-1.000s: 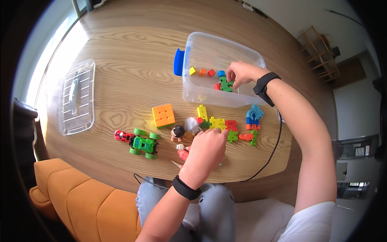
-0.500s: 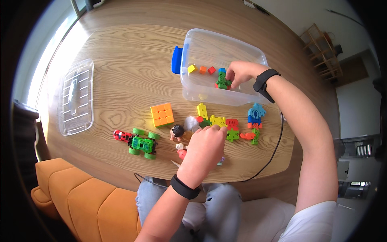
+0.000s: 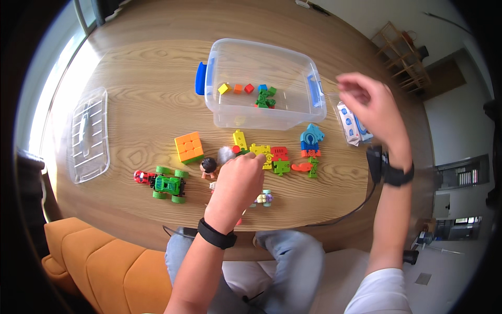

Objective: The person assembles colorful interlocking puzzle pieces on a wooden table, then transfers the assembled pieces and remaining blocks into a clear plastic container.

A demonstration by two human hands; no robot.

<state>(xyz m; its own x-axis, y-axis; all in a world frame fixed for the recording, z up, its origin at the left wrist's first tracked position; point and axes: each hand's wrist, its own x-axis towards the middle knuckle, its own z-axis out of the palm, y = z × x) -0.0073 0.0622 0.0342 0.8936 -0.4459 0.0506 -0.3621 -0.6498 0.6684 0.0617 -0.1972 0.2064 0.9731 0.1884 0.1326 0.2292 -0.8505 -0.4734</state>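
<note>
My left hand (image 3: 239,180) is closed above the toys at the near middle of the table, and whatever its fingers hold is hidden. Close to its fingertips lie yellow puzzle-shaped pieces (image 3: 260,152), with red and green pieces (image 3: 281,166) beside them. A small dark-haired doll (image 3: 208,166) is just left of the hand. My right hand (image 3: 366,102) hovers beyond the right end of the clear plastic bin (image 3: 246,119), fingers apart and empty. Inside the bin stands a green toy (image 3: 265,98), near a row of small colored cubes (image 3: 238,89).
A blue animal-shaped piece (image 3: 311,136) sits right of the puzzle pieces. White-and-blue packets (image 3: 349,125) lie under my right hand. At left are an orange-faced puzzle cube (image 3: 189,147), a green toy truck (image 3: 169,184), a red toy car (image 3: 142,177) and a clear lid (image 3: 90,136).
My right hand has let go of the green toy and moved right, out of the bin. A green cube beside the toy is now visible. The camera view has shifted.
</note>
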